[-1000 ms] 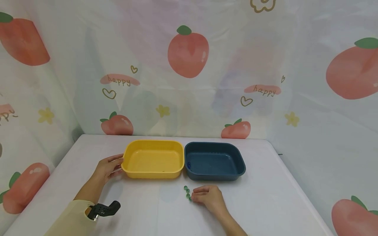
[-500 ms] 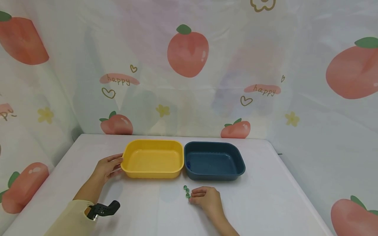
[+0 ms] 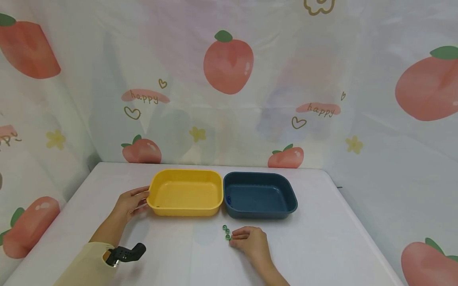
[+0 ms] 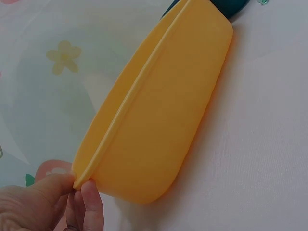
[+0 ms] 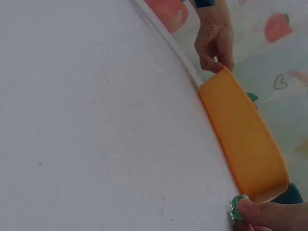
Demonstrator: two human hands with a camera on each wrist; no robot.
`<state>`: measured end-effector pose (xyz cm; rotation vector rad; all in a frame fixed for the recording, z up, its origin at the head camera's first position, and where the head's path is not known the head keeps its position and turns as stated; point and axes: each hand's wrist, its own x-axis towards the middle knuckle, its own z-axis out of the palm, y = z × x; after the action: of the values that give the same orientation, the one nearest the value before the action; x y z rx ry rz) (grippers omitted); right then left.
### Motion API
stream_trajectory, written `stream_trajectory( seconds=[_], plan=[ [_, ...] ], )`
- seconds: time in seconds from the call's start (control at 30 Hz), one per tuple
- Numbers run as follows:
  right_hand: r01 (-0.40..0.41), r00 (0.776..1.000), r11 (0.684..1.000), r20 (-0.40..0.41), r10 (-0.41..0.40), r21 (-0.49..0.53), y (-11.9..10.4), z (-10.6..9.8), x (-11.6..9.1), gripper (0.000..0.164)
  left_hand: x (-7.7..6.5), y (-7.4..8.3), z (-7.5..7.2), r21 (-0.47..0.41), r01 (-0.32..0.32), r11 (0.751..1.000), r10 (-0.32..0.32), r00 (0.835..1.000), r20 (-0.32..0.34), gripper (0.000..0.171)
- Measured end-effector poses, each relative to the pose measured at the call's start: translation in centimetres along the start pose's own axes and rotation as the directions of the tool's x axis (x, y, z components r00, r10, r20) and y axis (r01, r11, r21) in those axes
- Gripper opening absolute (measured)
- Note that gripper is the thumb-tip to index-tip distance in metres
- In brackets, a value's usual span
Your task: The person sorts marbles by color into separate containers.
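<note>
My left hand [image 3: 129, 204] pinches the left rim of a yellow plastic basin [image 3: 186, 212], thumb above and fingers below, as the left wrist view shows. Several green glass marbles [image 3: 227, 231] lie in a short line on the table in front of the basins. At the near end of that line, my right hand [image 3: 252, 242] holds a green marble [image 5: 237, 207] between thumb and fingers; in the head view the fingers mostly cover it. Touching the yellow basin on its right is a dark blue basin [image 3: 262, 215], with small blue marbles [image 3: 229, 200] at its left side.
Both basins stand on a white-covered table [image 3: 171, 250], near the back. A fabric backdrop [image 3: 229, 119] with printed peaches rises behind and at both sides. A black strap with a curved piece [image 3: 125, 253] sits on my left wrist.
My right hand has shifted slightly left and towards me, now covering more of the nearest green marble. My left hand and both basins have stayed in place.
</note>
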<state>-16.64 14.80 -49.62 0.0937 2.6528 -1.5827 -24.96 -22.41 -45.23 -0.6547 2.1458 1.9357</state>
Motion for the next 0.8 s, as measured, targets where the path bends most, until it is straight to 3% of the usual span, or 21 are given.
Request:
stream_trajectory(
  seconds=[0.53, 0.8],
  plan=[
    [-0.051, 0.997, 0.995, 0.067, 0.045, 0.088, -0.3, -1.2, 0.2, 0.028, 0.2, 0.1, 0.0, 0.020, 0.013, 1.000, -0.013, 1.000, -0.005, 0.054],
    [-0.106, 0.990, 0.978, 0.111, 0.087, 0.180, 0.0, -1.5, 0.4, 0.029, 0.0, 0.2, 0.1, 0.022, 0.012, 1.000, -0.011, 1.000, -0.008, 0.052]
  ],
)
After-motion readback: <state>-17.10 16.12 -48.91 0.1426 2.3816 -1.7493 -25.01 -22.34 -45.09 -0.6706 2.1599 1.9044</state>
